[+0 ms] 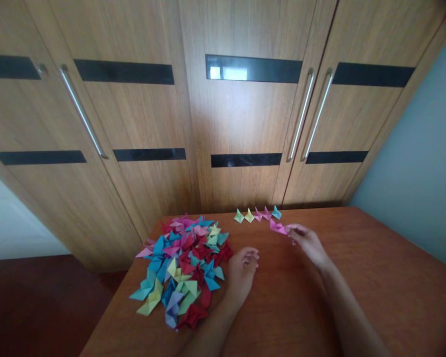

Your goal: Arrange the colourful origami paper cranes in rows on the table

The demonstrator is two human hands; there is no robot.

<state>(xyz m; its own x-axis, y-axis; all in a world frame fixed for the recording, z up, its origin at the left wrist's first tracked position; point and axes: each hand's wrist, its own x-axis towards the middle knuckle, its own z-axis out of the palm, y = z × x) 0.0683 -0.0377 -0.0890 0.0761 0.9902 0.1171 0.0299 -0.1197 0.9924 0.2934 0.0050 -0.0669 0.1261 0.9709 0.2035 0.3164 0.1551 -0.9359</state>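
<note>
A heap of folded paper pieces (184,265) in pink, blue, red, green and yellow lies on the left part of the wooden table (375,277). Several folded pieces (257,214) stand in a row at the table's far edge. My right hand (307,242) pinches a pink folded piece (278,227) just right of and below that row. My left hand (241,273) rests on the table beside the heap's right edge, fingers curled loosely, nothing visible in it.
Wooden wardrobe doors (241,114) with long metal handles stand right behind the table. A pale wall (423,173) is at the right. Dark red floor (40,302) lies left of the table's edge.
</note>
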